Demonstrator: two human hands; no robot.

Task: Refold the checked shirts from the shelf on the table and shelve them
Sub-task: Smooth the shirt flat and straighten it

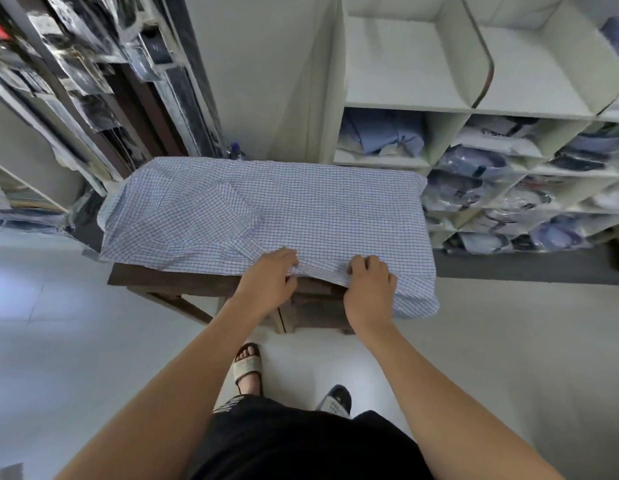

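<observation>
**Checked shirt on table, both hands at near edge**

The checked shirt point(301, 209) is lying spread flat across the top of a dark wooden table point(169, 282), covering nearly all of it. Its right end is hanging over the table's near right corner. A second layer of the same cloth is lying across the left half, its edge running diagonally toward the near side.

Both hands are working the near hem, close together but apart. The left hand point(266, 275) is pinching the hem, fingers lying on top of the cloth and thumb tucked at the edge beneath. The right hand point(370, 285) is gripping the hem with curled fingers, knuckles up, just right of the left. The cloth between the two hands is bunching into a small ridge.

A white shelf unit point(467, 112) is standing to the right of and beyond the table. One compartment is holding a loose pale blue shirt point(380, 136). The compartments further right are holding bagged shirts point(474, 188) in blues and whites. The upper compartments are showing bare boards.

Racks of dark packaged garments point(93, 81) are filling the far left.

The person is standing on a pale floor point(58, 341), wearing black shorts point(301, 445) and sandals point(247, 367), one foot forward under the table's near edge.
</observation>
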